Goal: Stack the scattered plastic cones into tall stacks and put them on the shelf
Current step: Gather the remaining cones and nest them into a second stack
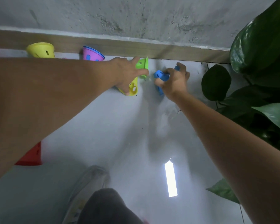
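Both my arms reach down to the grey floor near the wall's wooden skirting. My left hand (128, 73) grips a green cone (142, 66) lying on its side, with a yellow cone (133, 88) under the same hand. My right hand (173, 81) grips a blue cone (159, 74), its fingers curled around it. A purple cone over a blue one (92, 54) stands by the skirting further left. Beyond that is a yellow cone (40, 50). A red cone (31, 155) shows below my left forearm.
The wooden skirting (168, 50) runs along the stained wall. A big leafy plant (257, 75) fills the right side, close to my right arm. My knee (107, 207) and a shoe (87, 183) are at the bottom. No shelf is visible.
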Action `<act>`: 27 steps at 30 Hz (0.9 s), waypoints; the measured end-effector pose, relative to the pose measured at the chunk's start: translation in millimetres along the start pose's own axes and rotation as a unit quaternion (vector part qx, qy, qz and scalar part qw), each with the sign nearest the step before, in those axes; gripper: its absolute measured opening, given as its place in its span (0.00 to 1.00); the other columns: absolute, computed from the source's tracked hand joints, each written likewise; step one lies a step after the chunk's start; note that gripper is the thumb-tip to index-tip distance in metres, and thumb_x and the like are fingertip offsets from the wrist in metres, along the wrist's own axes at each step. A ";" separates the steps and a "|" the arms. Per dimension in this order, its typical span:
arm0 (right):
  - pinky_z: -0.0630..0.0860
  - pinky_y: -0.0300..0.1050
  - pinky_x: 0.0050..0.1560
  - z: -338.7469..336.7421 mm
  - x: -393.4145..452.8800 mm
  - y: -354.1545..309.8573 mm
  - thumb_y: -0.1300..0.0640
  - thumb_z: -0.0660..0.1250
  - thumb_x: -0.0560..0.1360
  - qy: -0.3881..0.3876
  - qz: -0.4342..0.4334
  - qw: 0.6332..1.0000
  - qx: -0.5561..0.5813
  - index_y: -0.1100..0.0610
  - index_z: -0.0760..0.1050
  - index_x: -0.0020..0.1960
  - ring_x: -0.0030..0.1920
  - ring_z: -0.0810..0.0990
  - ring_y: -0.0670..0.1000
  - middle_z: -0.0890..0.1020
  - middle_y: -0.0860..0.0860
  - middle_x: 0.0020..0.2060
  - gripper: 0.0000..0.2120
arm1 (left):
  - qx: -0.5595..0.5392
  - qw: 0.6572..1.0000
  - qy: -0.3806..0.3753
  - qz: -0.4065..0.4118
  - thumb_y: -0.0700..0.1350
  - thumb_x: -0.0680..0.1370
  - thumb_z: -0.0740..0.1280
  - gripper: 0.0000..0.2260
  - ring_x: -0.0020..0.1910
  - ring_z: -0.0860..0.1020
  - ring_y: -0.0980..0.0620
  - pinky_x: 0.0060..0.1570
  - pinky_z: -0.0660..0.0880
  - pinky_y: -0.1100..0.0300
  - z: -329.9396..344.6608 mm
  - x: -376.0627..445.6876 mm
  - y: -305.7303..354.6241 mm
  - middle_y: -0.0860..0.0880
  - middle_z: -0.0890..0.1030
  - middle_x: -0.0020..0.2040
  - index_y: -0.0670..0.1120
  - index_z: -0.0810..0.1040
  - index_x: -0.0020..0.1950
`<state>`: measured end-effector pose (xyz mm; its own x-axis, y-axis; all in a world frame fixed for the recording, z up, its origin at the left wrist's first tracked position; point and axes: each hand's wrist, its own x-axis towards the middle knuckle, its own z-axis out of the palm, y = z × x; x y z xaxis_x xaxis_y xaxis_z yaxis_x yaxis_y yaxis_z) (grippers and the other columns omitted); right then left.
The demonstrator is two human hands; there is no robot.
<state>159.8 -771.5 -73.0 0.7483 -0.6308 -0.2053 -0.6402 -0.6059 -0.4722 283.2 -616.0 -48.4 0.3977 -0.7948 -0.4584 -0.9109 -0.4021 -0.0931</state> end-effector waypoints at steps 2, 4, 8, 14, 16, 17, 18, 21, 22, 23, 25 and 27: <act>0.64 0.39 0.60 4.7 -0.6 -3.4 0.49 0.73 0.71 -0.011 -0.022 1.000 0.010 0.56 0.79 0.60 0.72 0.60 0.57 0.55 0.54 0.77 0.20 | -0.031 0.999 0.011 0.000 0.57 0.71 0.75 0.37 0.48 0.78 0.35 0.41 0.70 0.51 0.8 -0.3 -4.8 0.40 0.59 0.71 0.57 0.59 0.74; 0.64 0.37 0.59 8.9 -2.3 -6.0 0.51 0.74 0.71 -0.013 -0.038 0.999 0.031 0.57 0.79 0.59 0.69 0.67 0.55 0.55 0.54 0.76 0.19 | -0.068 0.998 0.014 -0.010 0.56 0.73 0.74 0.33 0.46 0.79 0.33 0.41 0.71 0.51 1.1 -2.2 -10.4 0.38 0.61 0.69 0.51 0.62 0.72; 0.66 0.37 0.54 15.8 -6.3 -14.0 0.53 0.75 0.72 -0.014 -0.052 0.996 0.067 0.59 0.78 0.57 0.57 0.72 0.49 0.57 0.54 0.75 0.16 | -0.127 0.991 0.034 -0.036 0.52 0.78 0.71 0.25 0.49 0.78 0.32 0.41 0.71 0.49 4.9 -8.7 -21.2 0.35 0.64 0.65 0.43 0.65 0.68; 0.64 0.28 0.55 32.4 -23.1 -44.4 0.57 0.76 0.70 -0.020 -0.089 0.989 0.113 0.63 0.79 0.55 0.64 0.70 0.48 0.64 0.59 0.69 0.17 | -0.185 0.979 0.055 -0.069 0.46 0.80 0.68 0.18 0.48 0.78 0.32 0.50 0.77 0.43 26.2 -33.9 -40.3 0.36 0.66 0.65 0.42 0.66 0.66; 0.65 0.27 0.50 36.4 -31.6 -59.1 0.57 0.77 0.69 -0.028 -0.110 0.986 0.122 0.63 0.80 0.53 0.54 0.72 0.47 0.73 0.59 0.60 0.16 | -0.208 0.973 0.059 -0.076 0.47 0.80 0.69 0.22 0.56 0.77 0.32 0.53 0.76 0.46 26.5 -48.5 -47.3 0.35 0.66 0.67 0.40 0.66 0.69; 0.67 0.30 0.46 36.8 -36.8 -66.9 0.56 0.77 0.69 -0.035 -0.117 0.985 0.126 0.63 0.80 0.51 0.49 0.74 0.48 0.77 0.57 0.53 0.15 | -0.215 0.971 0.064 -0.077 0.48 0.80 0.69 0.23 0.58 0.76 0.32 0.54 0.75 0.47 25.0 -56.8 -50.9 0.35 0.66 0.68 0.40 0.66 0.70; 0.67 0.34 0.42 35.5 -43.0 -75.4 0.55 0.77 0.69 -0.046 -0.121 0.983 0.130 0.62 0.80 0.50 0.44 0.74 0.50 0.79 0.56 0.46 0.15 | -0.221 0.970 0.069 -0.078 0.48 0.80 0.69 0.23 0.58 0.76 0.33 0.53 0.74 0.48 23.8 -66.7 -55.4 0.36 0.67 0.68 0.39 0.66 0.69; 0.67 0.34 0.36 30.0 -60.7 -99.8 0.55 0.77 0.70 -0.065 -0.141 0.979 0.132 0.62 0.80 0.49 0.40 0.75 0.51 0.81 0.55 0.40 0.14 | -0.236 0.965 0.078 -0.085 0.50 0.80 0.69 0.22 0.55 0.76 0.35 0.53 0.74 0.49 20.0 -98.9 -70.2 0.37 0.67 0.66 0.41 0.67 0.67; 0.67 0.33 0.36 26.8 -66.3 -108.6 0.55 0.77 0.70 -0.072 -0.150 0.977 0.134 0.63 0.80 0.49 0.39 0.74 0.51 0.81 0.55 0.40 0.14 | -0.249 0.961 0.080 -0.088 0.50 0.79 0.69 0.21 0.55 0.76 0.36 0.55 0.75 0.47 17.6 -110.8 -76.1 0.38 0.67 0.66 0.41 0.67 0.66; 0.67 0.31 0.36 24.0 -71.2 -116.3 0.55 0.76 0.70 -0.079 -0.157 0.975 0.137 0.63 0.80 0.49 0.38 0.73 0.50 0.80 0.54 0.40 0.13 | -0.256 0.959 0.084 -0.089 0.50 0.79 0.69 0.20 0.54 0.76 0.36 0.55 0.76 0.45 16.0 -119.9 -80.8 0.39 0.68 0.64 0.42 0.67 0.64; 0.67 0.29 0.34 15.8 -82.6 -136.2 0.56 0.76 0.71 -0.092 -0.173 0.971 0.134 0.62 0.79 0.48 0.36 0.72 0.48 0.78 0.52 0.39 0.11 | -0.250 0.959 0.096 -0.090 0.51 0.78 0.70 0.20 0.52 0.77 0.36 0.54 0.76 0.46 7.1 -144.4 -91.0 0.39 0.68 0.61 0.43 0.67 0.62; 0.68 0.29 0.33 7.1 -93.0 -157.7 0.57 0.75 0.71 -0.094 -0.189 0.968 0.133 0.62 0.79 0.48 0.36 0.72 0.49 0.78 0.52 0.38 0.10 | -0.243 0.960 0.103 -0.098 0.49 0.78 0.71 0.19 0.49 0.76 0.38 0.50 0.74 0.51 -4.2 -171.4 -101.1 0.40 0.68 0.61 0.42 0.68 0.63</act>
<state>192.4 -613.8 14.5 0.9546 -0.2744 -0.1155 -0.2664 -0.6137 -0.7433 307.6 -441.1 43.3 0.6158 -0.7348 -0.2844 -0.6771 -0.6781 0.2859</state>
